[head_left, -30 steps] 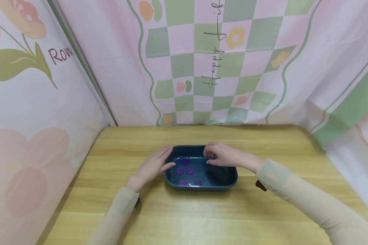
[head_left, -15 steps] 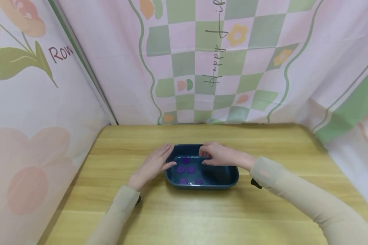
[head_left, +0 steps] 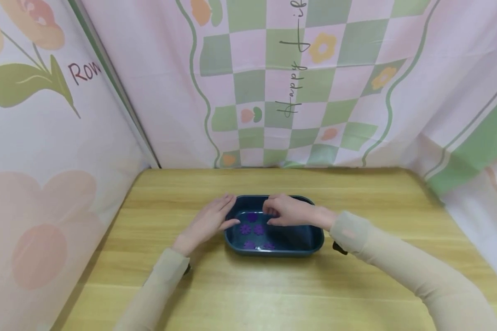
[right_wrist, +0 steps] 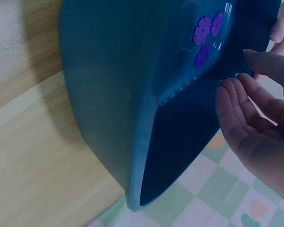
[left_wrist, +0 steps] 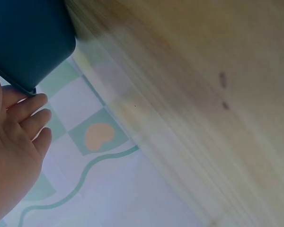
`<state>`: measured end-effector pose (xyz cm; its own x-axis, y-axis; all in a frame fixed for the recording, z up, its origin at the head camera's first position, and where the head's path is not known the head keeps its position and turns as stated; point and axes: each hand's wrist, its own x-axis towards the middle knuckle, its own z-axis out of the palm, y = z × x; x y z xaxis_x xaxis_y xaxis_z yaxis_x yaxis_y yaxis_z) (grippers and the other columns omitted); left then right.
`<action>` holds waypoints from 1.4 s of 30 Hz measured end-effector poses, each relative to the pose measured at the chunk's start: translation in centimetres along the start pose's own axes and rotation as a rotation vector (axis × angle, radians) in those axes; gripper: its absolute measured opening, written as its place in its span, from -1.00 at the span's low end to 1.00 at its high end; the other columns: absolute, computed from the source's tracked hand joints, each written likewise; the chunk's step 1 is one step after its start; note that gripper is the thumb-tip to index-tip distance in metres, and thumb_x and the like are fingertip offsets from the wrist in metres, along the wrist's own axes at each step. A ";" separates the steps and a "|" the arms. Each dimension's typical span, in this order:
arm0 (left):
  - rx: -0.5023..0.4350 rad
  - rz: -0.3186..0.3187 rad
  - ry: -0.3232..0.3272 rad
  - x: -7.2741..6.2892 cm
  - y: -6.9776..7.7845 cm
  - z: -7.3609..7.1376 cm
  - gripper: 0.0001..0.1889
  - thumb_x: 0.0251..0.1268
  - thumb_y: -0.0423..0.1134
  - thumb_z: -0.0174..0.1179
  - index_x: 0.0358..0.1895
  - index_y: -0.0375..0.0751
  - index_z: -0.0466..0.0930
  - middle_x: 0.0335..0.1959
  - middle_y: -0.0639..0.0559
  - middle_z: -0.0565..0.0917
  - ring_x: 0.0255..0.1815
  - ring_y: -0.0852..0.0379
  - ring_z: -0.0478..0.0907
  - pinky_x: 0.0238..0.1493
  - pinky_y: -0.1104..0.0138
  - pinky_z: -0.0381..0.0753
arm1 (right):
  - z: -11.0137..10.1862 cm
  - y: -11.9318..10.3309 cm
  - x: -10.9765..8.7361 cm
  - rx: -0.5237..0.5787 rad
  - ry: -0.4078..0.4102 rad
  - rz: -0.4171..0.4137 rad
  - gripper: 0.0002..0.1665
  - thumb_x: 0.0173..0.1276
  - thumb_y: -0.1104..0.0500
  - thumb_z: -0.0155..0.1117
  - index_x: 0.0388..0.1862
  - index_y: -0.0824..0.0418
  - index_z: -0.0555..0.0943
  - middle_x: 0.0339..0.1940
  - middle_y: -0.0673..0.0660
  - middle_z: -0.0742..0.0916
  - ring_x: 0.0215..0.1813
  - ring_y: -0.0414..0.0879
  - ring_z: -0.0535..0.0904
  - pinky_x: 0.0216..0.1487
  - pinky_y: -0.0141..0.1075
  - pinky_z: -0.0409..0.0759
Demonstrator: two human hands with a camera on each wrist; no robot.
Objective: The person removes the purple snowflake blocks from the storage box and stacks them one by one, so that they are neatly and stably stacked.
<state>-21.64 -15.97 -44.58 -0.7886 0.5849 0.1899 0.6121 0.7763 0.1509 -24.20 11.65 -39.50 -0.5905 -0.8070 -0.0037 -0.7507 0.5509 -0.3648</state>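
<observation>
A dark blue basin (head_left: 298,252) stands on the wooden table. Several purple flower-shaped pieces (head_left: 245,229) lie on its floor toward the left; a few flower pieces (right_wrist: 201,30) also show in the right wrist view. My left hand (head_left: 207,223) touches the basin's left end, fingers extended along the back-left corner and thumb reaching over the rim. Its fingertips (left_wrist: 37,100) are right at the rim in the left wrist view. Over the basin's middle, my right hand (head_left: 291,211) hovers with loosely bent fingers. A gap separates its thumb from the fingers, with nothing between them.
The wooden table (head_left: 273,294) extends around the basin. A patterned curtain (head_left: 290,92) hangs along the table's back edge, with printed cloth (head_left: 45,151) at the left and a green-striped curtain (head_left: 480,138) at the right.
My right hand has moved left above the basin, closer to the flower pieces. My left hand keeps its place at the left end.
</observation>
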 end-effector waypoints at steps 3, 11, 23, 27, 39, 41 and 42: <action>0.014 -0.001 -0.009 0.1 0.1 -0.1 -0.24 0.49 0.18 -0.01 0.52 -0.32 0.17 0.52 -0.24 0.29 0.58 -0.14 0.20 0.60 0.02 0.22 | 0.2 0.1 0.3 0.005 -0.016 0.010 -0.77 0.29 0.21 0.40 -0.12 0.29 0.65 -0.20 0.11 0.70 -0.21 -0.17 0.62 -0.15 -0.37 0.70; 0.026 -0.006 -0.024 0.2 0.2 -0.2 -0.23 0.50 0.19 -0.04 0.52 -0.31 0.16 0.52 -0.24 0.30 0.58 -0.12 0.19 0.62 0.04 0.20 | 0.7 -0.2 0.8 0.015 -0.039 -0.003 -0.78 0.28 0.23 0.40 -0.14 0.30 0.65 -0.22 0.13 0.69 -0.23 -0.16 0.62 -0.18 -0.41 0.67; 0.017 -0.001 -0.033 0.2 0.1 -0.4 -0.23 0.49 0.19 -0.03 0.52 -0.32 0.16 0.52 -0.25 0.28 0.59 -0.13 0.18 0.62 0.03 0.19 | 1.5 -0.3 1.4 0.001 -0.056 -0.007 -0.76 0.26 0.22 0.42 -0.13 0.31 0.65 -0.23 0.13 0.69 -0.22 -0.16 0.63 -0.17 -0.42 0.68; 0.006 0.000 -0.043 0.2 0.0 -0.5 -0.22 0.48 0.19 -0.01 0.52 -0.32 0.16 0.53 -0.25 0.28 0.59 -0.13 0.17 0.62 0.03 0.19 | 1.5 -0.4 1.5 -0.004 -0.056 -0.014 -0.77 0.26 0.22 0.42 -0.14 0.28 0.65 -0.24 0.12 0.69 -0.23 -0.17 0.63 -0.18 -0.43 0.68; 0.013 0.007 -0.057 0.2 -0.2 -0.7 -0.22 0.49 0.21 -0.05 0.53 -0.30 0.15 0.54 -0.21 0.25 0.59 -0.11 0.17 0.62 0.05 0.18 | 2.3 -0.4 1.8 0.000 -0.080 0.008 -0.78 0.25 0.22 0.43 -0.16 0.28 0.66 -0.23 0.11 0.70 -0.22 -0.17 0.64 -0.17 -0.43 0.69; 0.018 0.010 -0.059 0.2 -0.2 -0.7 -0.22 0.49 0.22 -0.07 0.53 -0.29 0.14 0.55 -0.19 0.24 0.59 -0.10 0.17 0.62 0.05 0.18 | 2.4 -0.4 1.9 -0.004 -0.085 0.011 -0.78 0.25 0.21 0.43 -0.16 0.27 0.66 -0.24 0.11 0.70 -0.22 -0.17 0.63 -0.17 -0.43 0.69; 0.016 0.011 -0.060 0.2 -0.2 -0.7 -0.22 0.49 0.22 -0.07 0.53 -0.28 0.14 0.55 -0.19 0.24 0.59 -0.10 0.17 0.62 0.05 0.19 | 2.4 -0.5 1.9 -0.006 -0.088 0.013 -0.78 0.25 0.21 0.43 -0.17 0.27 0.66 -0.24 0.11 0.70 -0.22 -0.17 0.63 -0.17 -0.43 0.69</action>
<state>-21.85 -16.19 -43.89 -0.7840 0.6063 0.1332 0.6204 0.7729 0.1332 -24.27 9.32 -41.57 -0.5723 -0.8151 -0.0900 -0.7449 0.5627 -0.3584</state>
